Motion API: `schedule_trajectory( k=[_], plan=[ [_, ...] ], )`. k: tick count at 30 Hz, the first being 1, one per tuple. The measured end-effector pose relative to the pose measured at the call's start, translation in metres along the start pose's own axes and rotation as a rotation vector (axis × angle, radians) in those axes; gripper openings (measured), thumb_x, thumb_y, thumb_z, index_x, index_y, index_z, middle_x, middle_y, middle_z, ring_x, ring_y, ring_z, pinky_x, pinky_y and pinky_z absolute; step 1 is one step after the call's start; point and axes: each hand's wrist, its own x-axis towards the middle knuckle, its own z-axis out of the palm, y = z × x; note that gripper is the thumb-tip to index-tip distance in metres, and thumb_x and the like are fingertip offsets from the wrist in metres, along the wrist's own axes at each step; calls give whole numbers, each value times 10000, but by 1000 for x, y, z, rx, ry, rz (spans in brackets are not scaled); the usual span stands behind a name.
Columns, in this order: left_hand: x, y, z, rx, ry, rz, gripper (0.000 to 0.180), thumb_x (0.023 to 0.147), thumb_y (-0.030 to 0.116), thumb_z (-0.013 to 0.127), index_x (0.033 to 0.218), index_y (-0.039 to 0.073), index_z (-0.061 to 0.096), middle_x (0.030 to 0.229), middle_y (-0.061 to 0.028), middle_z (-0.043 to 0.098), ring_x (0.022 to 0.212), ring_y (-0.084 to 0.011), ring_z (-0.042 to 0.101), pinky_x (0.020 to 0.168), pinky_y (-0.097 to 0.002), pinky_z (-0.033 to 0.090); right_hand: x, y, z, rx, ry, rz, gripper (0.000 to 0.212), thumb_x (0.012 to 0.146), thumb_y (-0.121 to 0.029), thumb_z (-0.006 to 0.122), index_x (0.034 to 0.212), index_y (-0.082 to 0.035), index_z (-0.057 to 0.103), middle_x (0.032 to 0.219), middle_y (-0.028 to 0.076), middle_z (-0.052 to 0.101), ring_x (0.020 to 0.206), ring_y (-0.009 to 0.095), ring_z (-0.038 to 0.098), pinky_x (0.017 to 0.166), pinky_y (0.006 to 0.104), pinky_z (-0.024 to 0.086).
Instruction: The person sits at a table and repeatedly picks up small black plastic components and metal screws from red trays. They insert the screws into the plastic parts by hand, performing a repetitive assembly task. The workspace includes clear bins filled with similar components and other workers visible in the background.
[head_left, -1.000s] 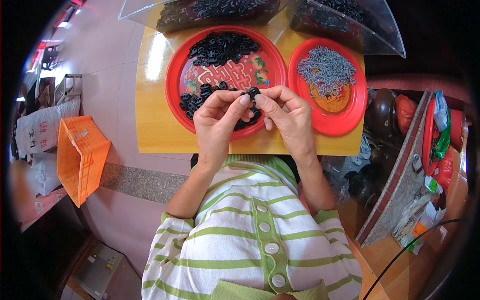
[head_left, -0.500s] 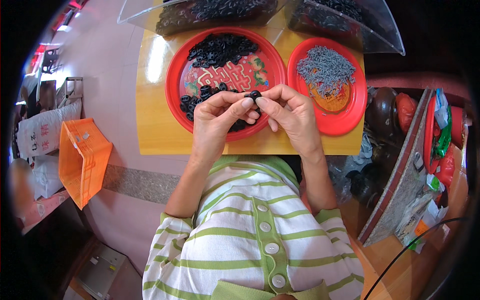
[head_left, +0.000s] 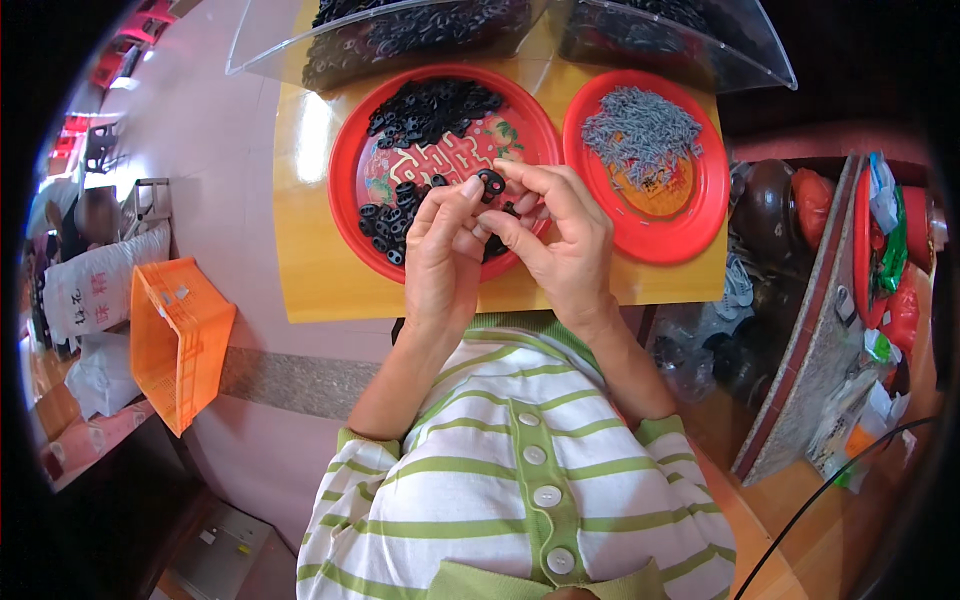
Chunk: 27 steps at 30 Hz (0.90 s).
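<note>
Over the near part of a round red tray (head_left: pixel 345 215), my left hand (head_left: pixel 445 235) pinches a small black plastic piece with round holes (head_left: pixel 490 185) between thumb and fingers. My right hand (head_left: pixel 565 215) is close against it, forefinger by the piece's upper edge, thumb lower down and apart from the forefinger. Something dark shows between its fingers; whether they hold it I cannot tell. Inside the tray, a heap of flat black pieces (head_left: pixel 430 110) lies at the far side. Thicker black pieces (head_left: pixel 390 225) lie near left, partly hidden by my hands.
Right of the tray, a red plate (head_left: pixel 700 225) bears a heap of grey screws (head_left: pixel 640 130). Clear bins (head_left: pixel 420 45) full of black parts stand along the far edge of the yellow table (head_left: pixel 300 260). An orange crate (head_left: pixel 185 340) is at left, a dark round jar (head_left: pixel 768 200) at right.
The black piece has turned to show its holes. My right thumb has moved down, away from the piece, while my left hand keeps hold. The whole view has shifted slightly.
</note>
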Motion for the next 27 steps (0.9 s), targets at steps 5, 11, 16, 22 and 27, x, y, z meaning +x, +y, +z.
schedule_trajectory(
  k=[5, 11, 16, 22, 27],
  plan=[
    [-6, -7, 8, -55, -3, -66, 40, 892, 115, 579, 870, 82, 588, 827, -2, 602, 782, -81, 560, 761, -272, 445, -1, 4, -1, -108, 53, -109, 371, 701, -33, 742, 1052, -48, 621, 923, 78, 584, 719, 157, 596, 582, 291, 507],
    [-9, -6, 4, -2, -138, -64, 87, 914, 122, 554, 931, 41, 580, 906, -60, 632, 792, -111, 584, 764, -270, 468, 1, 5, -16, 11, -19, -52, 298, 709, -28, 739, 991, -28, 640, 854, 62, 586, 662, 129, 581, 569, 249, 485],
    [-11, -3, 5, 189, -164, 131, 133, 893, 66, 582, 1003, -8, 580, 939, -86, 643, 769, -113, 595, 714, -242, 495, 1, 3, -24, 138, -69, 1, 283, 717, -24, 735, 982, -11, 637, 824, 42, 588, 646, 91, 567, 566, 221, 470],
    [-12, 5, 3, 281, -179, 153, 192, 848, 12, 627, 1030, -23, 576, 888, -76, 644, 725, -104, 596, 673, -224, 502, 2, -4, -28, 174, -128, 25, 266, 754, -34, 713, 1006, -6, 634, 848, 48, 600, 660, 83, 570, 570, 220, 473],
    [-11, 17, 2, 449, -207, 177, 261, 818, -34, 642, 1067, -29, 563, 852, -64, 631, 710, -97, 600, 650, -207, 506, -2, -4, -27, 384, -147, 204, 205, 831, -44, 647, 1031, -2, 631, 863, 46, 607, 674, 71, 571, 576, 212, 472]
  ],
)
